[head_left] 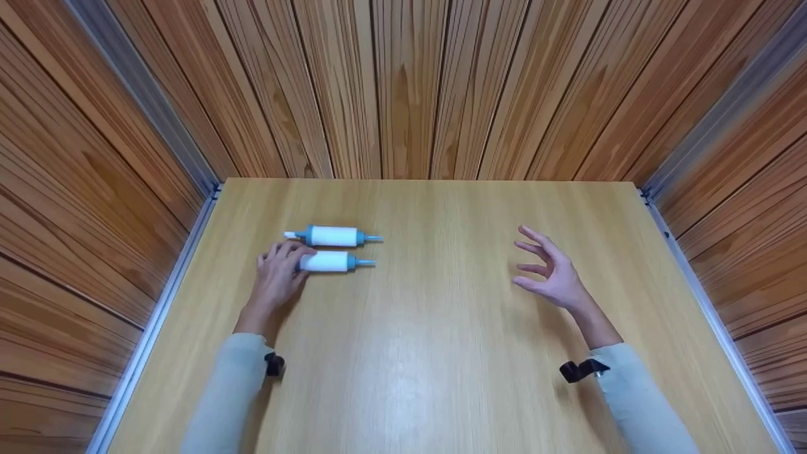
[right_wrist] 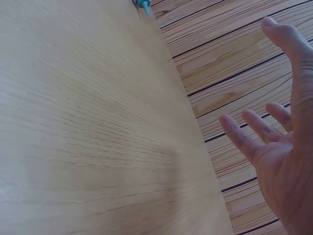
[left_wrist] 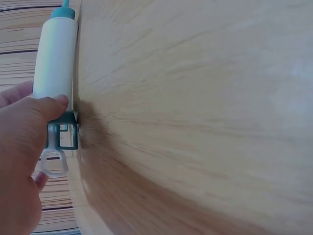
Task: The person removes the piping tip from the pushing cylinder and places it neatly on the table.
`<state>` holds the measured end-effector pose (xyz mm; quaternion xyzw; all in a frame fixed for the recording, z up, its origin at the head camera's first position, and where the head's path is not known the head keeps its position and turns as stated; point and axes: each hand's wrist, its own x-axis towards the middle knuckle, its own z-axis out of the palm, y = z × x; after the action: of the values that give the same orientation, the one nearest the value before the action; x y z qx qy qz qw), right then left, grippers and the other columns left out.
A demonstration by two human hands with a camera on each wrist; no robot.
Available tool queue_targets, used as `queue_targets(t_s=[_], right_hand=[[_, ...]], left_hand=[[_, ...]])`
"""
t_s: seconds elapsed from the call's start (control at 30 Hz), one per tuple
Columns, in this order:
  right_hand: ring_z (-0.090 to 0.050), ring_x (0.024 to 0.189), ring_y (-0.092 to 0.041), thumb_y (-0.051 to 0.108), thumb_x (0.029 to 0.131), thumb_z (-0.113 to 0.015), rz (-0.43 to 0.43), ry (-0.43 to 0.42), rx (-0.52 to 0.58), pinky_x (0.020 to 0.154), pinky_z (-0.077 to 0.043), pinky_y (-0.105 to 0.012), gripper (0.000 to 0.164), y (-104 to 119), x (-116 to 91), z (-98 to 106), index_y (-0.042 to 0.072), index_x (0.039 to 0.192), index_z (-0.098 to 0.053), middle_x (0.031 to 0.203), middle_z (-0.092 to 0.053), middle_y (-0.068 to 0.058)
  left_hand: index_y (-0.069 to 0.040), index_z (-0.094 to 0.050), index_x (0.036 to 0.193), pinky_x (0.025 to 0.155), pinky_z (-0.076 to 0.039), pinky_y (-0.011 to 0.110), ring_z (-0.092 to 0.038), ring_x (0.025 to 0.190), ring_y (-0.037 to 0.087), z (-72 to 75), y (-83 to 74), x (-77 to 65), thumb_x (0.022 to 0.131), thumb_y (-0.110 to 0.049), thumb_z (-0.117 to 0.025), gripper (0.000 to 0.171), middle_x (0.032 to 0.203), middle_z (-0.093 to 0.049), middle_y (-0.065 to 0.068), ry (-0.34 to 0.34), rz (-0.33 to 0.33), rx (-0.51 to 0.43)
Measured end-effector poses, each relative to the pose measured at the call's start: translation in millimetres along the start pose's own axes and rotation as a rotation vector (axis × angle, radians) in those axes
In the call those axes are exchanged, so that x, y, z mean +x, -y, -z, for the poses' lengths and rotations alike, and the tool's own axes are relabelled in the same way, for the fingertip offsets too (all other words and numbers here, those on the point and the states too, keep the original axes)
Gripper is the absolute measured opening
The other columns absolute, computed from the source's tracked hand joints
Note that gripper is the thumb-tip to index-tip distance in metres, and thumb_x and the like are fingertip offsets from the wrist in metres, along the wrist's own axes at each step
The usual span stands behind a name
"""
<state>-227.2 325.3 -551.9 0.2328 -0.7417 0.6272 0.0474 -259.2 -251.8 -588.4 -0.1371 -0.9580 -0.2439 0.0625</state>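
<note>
Two syringes with white barrels, blue end caps and thin blue nozzles are at the left of the table, nozzles to the right. My left hand (head_left: pixel 277 271) holds the nearer syringe (head_left: pixel 328 261) at its handle end. In the left wrist view the thumb presses the lower barrel, just above the square blue finger loops and white plunger ring; the other fingers are mostly hidden behind it. Just beyond lies the farther syringe (head_left: pixel 334 236), its white plunger end at the left. Over the right side of the table, my right hand (head_left: pixel 555 274) has its fingers spread and holds nothing.
Both syringes rest on a light wooden table (head_left: pixel 416 353). Wood-plank walls (head_left: pixel 406 88) rise at the back and both sides, with metal rails (head_left: pixel 151 328) along the side edges. A black wrist camera (head_left: pixel 583 371) is strapped to the right sleeve, another (head_left: pixel 274 364) to the left.
</note>
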Motion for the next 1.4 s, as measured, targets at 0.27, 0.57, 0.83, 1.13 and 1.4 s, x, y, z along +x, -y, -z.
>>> queue_targets(t_s=[0.27, 0.57, 0.83, 1.13, 1.4], right_hand=[[-0.060, 0.154, -0.014, -0.025, 0.085, -0.078, 0.023, 0.020, -0.012, 0.109, -0.063, -0.025, 0.097, -2, 3, 1, -0.007, 0.170, -0.037, 0.176, -0.048, 0.011], [-0.059, 0.156, -0.013, -0.025, 0.084, -0.079, 0.042, 0.012, -0.023, 0.113, -0.060, -0.024, 0.096, -3, 9, 3, -0.008, 0.169, -0.038, 0.174, -0.050, 0.014], [-0.060, 0.155, -0.018, -0.026, 0.084, -0.079, 0.014, -0.036, -0.008, 0.112, -0.060, -0.024, 0.095, -5, 12, 5, -0.006, 0.169, -0.041, 0.173, -0.053, 0.007], [-0.060, 0.151, -0.005, -0.024, 0.085, -0.080, 0.004, -0.014, -0.021, 0.112, -0.060, -0.023, 0.093, -7, 17, -2, -0.006, 0.168, -0.043, 0.168, -0.055, 0.019], [-0.061, 0.152, -0.009, -0.023, 0.086, -0.080, -0.013, -0.012, -0.049, 0.112, -0.060, -0.023, 0.091, -10, 19, -8, -0.004, 0.168, -0.045, 0.166, -0.056, 0.018]], left_hand=[[-0.015, -0.071, 0.145, 0.116, -0.037, 0.069, -0.049, 0.145, 0.046, 1.0, 3.9, -4.2, 0.107, -0.015, -0.078, 0.039, 0.155, -0.062, 0.018, -0.008, -0.014, -0.021], [-0.015, -0.069, 0.148, 0.115, -0.043, 0.066, -0.050, 0.145, 0.044, 9.4, 2.5, -7.1, 0.107, -0.015, -0.077, 0.042, 0.160, -0.061, 0.018, -0.002, -0.005, -0.052], [-0.012, -0.071, 0.146, 0.113, -0.051, 0.066, -0.056, 0.138, 0.044, 17.7, -5.5, -5.5, 0.104, -0.012, -0.081, 0.044, 0.154, -0.066, 0.020, -0.024, -0.056, -0.029], [-0.013, -0.072, 0.145, 0.109, -0.056, 0.066, -0.057, 0.137, 0.044, 21.0, -21.3, -0.6, 0.099, -0.009, -0.085, 0.048, 0.152, -0.066, 0.020, -0.047, -0.126, -0.007], [-0.014, -0.073, 0.143, 0.104, -0.059, 0.067, -0.057, 0.134, 0.044, 21.4, -35.9, 5.9, 0.099, -0.009, -0.086, 0.047, 0.150, -0.067, 0.020, -0.043, -0.137, -0.011]])
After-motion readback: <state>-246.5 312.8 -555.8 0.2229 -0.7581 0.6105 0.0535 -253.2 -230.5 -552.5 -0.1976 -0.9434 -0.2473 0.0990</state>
